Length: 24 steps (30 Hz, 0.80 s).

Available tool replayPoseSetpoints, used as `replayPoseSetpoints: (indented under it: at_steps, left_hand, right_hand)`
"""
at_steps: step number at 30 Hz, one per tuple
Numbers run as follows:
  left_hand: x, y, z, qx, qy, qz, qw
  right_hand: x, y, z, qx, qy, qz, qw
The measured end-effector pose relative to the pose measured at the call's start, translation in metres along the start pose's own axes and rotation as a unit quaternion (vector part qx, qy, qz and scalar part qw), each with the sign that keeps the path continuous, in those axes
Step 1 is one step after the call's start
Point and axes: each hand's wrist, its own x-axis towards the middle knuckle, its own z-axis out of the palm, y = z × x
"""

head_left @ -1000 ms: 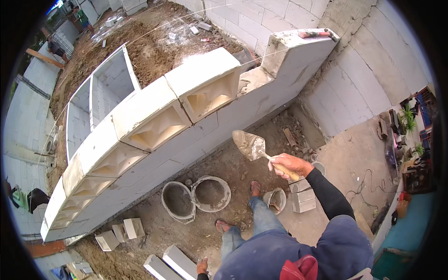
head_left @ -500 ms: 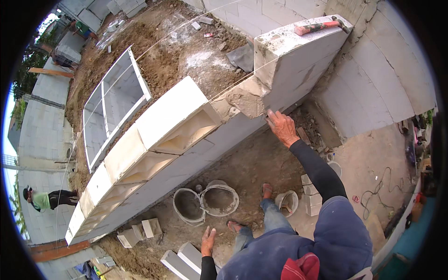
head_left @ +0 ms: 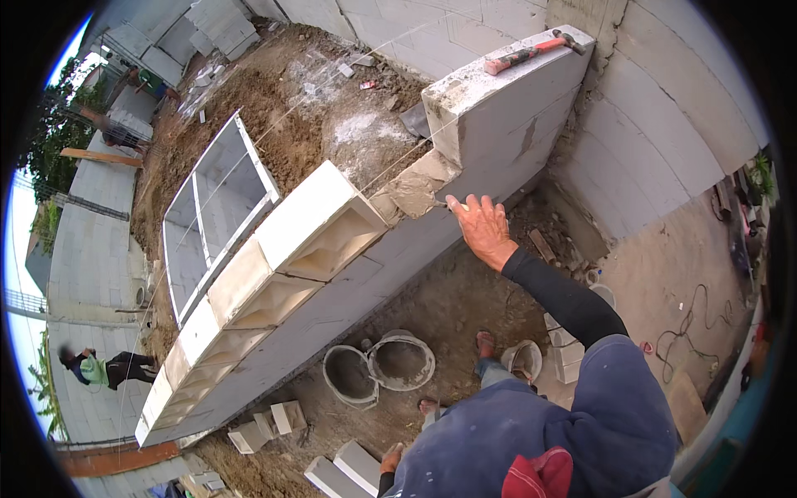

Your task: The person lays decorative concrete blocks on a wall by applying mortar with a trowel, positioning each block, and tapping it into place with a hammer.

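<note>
My right hand (head_left: 483,234) is closed around the handle of a trowel (head_left: 440,202), most of which is hidden by the hand and mortar. Its tip end meets the wet mortar (head_left: 411,192) in the gap on top of the low block wall (head_left: 432,242). On the left of that gap sits a pale hollow-faced block (head_left: 309,217), first of a row along the wall top. On the right rises a taller white block (head_left: 515,108). My left hand (head_left: 392,458) hangs low beside my body, partly hidden, its visible fingers loose with nothing seen in them.
A hammer (head_left: 535,53) with a red handle lies on the taller block. Two mortar buckets (head_left: 401,362) and a smaller pail (head_left: 523,360) stand by my feet. Loose blocks (head_left: 288,417) lie nearby. A string line (head_left: 397,163) runs above the wall. Another person (head_left: 108,369) stands far left.
My right hand has moved slightly left and down along the mortar gap, with the trowel. My left hand has dropped closer to my body. The whole view has shifted a little.
</note>
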Motion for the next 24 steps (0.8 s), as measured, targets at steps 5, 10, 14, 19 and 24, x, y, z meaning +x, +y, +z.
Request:
replayPoseSetpoints:
  at_steps: [5, 10, 14, 19, 24]
  left_hand:
    - [0.043, 0.022, -0.010, -0.080, 0.017, 0.042, 0.996]
    - [0.032, 0.051, -0.031, -0.092, 0.012, 0.040, 0.995]
    - [0.003, 0.039, -0.050, -0.045, 0.049, 0.056, 0.996]
    - [0.023, -0.038, -0.055, 0.040, 0.007, 0.049, 0.998]
    - [0.054, -0.114, -0.035, 0.164, 0.019, 0.122, 0.979]
  right_hand:
    - [-0.016, 0.024, 0.036, 0.002, -0.032, 0.085, 0.996]
    - [-0.038, 0.012, 0.046, 0.037, -0.024, 0.184, 0.982]
    - [-0.074, -0.026, 0.022, 0.135, -0.064, 0.223, 0.963]
    - [-0.046, -0.030, 0.010, 0.191, -0.012, 0.202, 0.961]
    - [-0.002, -0.009, 0.039, 0.155, -0.040, 0.172, 0.972]
